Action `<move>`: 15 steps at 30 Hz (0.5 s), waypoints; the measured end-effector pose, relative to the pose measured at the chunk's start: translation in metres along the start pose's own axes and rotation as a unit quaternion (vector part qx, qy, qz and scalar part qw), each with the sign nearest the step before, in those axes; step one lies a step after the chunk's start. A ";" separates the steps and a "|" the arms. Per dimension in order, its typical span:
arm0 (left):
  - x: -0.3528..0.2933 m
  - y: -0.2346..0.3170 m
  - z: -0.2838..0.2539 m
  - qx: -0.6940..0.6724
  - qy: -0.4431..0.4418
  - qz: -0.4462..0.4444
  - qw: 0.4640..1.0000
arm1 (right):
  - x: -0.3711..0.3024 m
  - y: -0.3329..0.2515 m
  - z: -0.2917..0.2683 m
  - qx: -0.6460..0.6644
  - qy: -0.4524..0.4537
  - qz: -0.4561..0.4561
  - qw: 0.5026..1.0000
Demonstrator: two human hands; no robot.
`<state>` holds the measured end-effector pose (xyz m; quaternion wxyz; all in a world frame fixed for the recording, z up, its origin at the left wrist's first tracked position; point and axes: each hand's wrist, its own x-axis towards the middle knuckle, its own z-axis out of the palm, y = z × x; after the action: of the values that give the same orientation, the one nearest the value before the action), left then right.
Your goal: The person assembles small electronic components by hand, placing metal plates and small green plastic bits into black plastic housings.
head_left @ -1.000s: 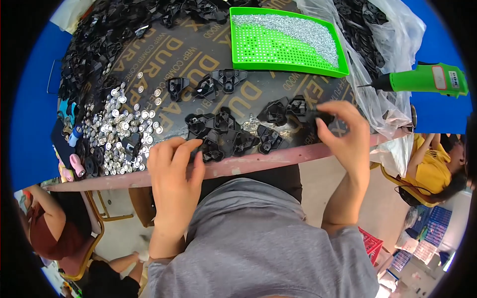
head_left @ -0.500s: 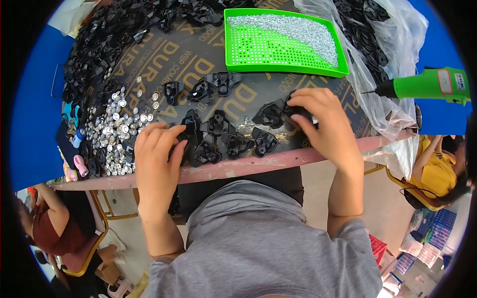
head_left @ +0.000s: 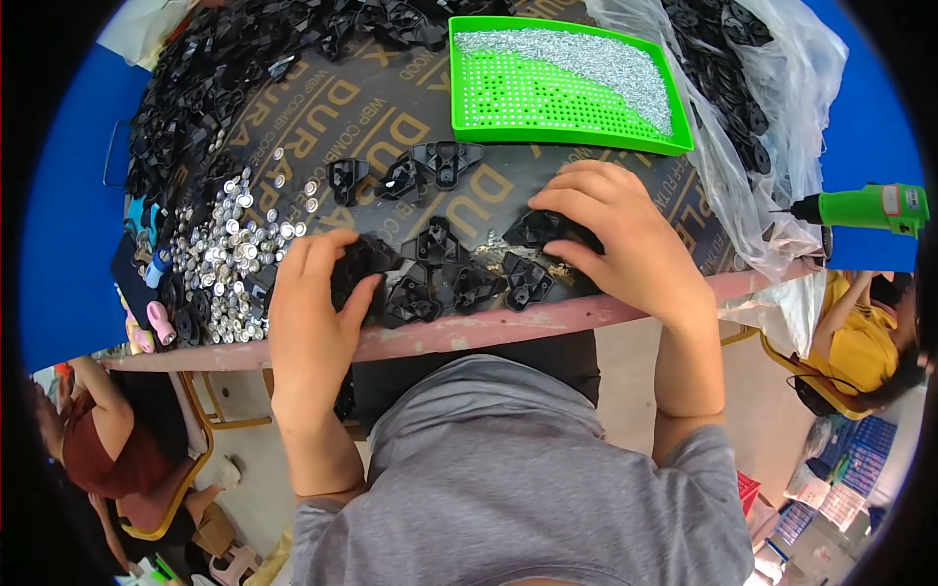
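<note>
My left hand has its thumb and fingers curled around a black plastic part near the table's front edge. To the right, my right hand is closed over another black plastic part, its thumb at the near side and its fingers across the top; my palm hides some of it. Between my hands lie several similar angular black pieces, among them an upright-looking bracket and a smaller one at the edge. Farther back sits a short row of them, including a bracket.
Silver round caps lie scattered at left. A green perforated tray holds small metal screws. Black parts are heaped at the back left. A green electric screwdriver hangs at right beside clear plastic bags. Other people sit at both sides.
My right hand has moved left onto the black part that lay beside its fingers. My left hand grips its part more fully. The green screwdriver appears lower and farther right.
</note>
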<state>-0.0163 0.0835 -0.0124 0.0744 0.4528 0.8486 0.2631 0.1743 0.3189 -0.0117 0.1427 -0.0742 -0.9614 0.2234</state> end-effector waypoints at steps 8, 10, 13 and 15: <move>-0.013 0.021 0.003 0.045 0.057 0.072 0.995 | -0.005 -0.016 0.001 -0.035 0.111 0.097 0.988; -0.013 0.026 0.005 0.033 0.028 0.065 0.997 | -0.016 -0.036 -0.005 -0.011 0.082 0.116 0.990; -0.013 0.025 0.012 0.066 0.006 0.065 0.996 | -0.023 -0.054 0.010 0.014 0.043 0.127 0.991; -0.015 0.025 0.012 0.073 0.007 0.055 0.996 | -0.026 -0.052 0.018 0.034 0.033 0.134 0.990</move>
<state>0.0149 0.0869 -0.0118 0.0209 0.5009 0.8401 0.2069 0.1890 0.2605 -0.0100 0.1460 -0.2044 -0.9294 0.2705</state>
